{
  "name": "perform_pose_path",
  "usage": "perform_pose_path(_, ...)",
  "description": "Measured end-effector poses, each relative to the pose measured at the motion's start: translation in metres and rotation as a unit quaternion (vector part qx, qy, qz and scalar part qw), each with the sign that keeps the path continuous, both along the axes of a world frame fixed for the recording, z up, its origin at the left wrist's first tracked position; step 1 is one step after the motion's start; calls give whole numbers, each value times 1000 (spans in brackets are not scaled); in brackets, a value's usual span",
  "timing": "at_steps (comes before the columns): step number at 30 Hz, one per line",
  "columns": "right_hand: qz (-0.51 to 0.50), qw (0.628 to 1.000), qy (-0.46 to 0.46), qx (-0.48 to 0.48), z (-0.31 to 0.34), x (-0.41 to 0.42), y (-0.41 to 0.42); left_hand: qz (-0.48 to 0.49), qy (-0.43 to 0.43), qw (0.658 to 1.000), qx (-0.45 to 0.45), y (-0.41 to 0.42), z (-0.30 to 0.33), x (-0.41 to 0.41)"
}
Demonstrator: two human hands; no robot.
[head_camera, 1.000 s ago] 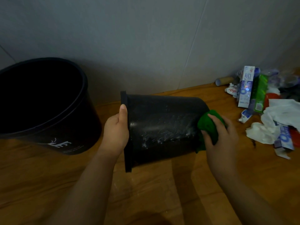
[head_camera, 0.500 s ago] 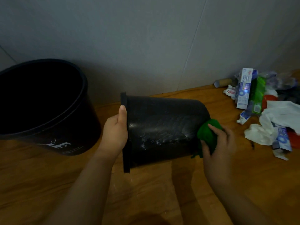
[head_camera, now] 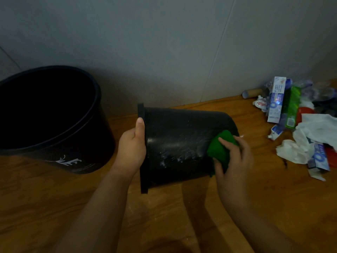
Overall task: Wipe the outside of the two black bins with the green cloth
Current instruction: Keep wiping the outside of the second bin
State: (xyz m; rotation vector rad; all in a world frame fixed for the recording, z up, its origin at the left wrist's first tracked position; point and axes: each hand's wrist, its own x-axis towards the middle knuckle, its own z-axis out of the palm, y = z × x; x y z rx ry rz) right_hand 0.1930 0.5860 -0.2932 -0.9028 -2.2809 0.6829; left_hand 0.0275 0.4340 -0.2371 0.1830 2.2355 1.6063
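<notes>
Head view: smaller black bin (head_camera: 182, 143) lies on its side on the floor (head_camera: 164, 216), long axis left-right, mouth pointing left. Left hand (head_camera: 132, 148) grips its rim. Right hand (head_camera: 235, 161) presses green cloth (head_camera: 218, 152) near its base. Larger black bin (head_camera: 54, 125) stands upright, left.

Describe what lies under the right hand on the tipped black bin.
Under the right hand is a bunched green cloth, pressed against the wet side of the tipped black plastic bin near its base. The bin surface beneath the cloth is covered.
</notes>
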Motion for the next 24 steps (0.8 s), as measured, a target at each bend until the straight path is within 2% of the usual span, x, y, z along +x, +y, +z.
perform_pose_path(4,159,983,-41,85,0,-4,-25,2,4,1000,-5,0,1,-2)
perform_pose_path(5,173,979,-41,96,0,-4,-23,-1,4,1000,-9,0,0,-3)
perform_pose_path(11,37,999,-8,13,2,1,-12,-5,-3,1000,-10,-1,-2,-3)
perform_pose_path(17,192,977,-50,83,12,-11,-15,-3,3,1000,-11,1,-1,-5)
perform_pose_path(22,43,998,-36,2,10,-2,3,-1,-6,1000,0,0,0,-2)
perform_pose_path(24,43,998,-36,5,7,1,-8,3,-11,1000,0,1,0,-2)
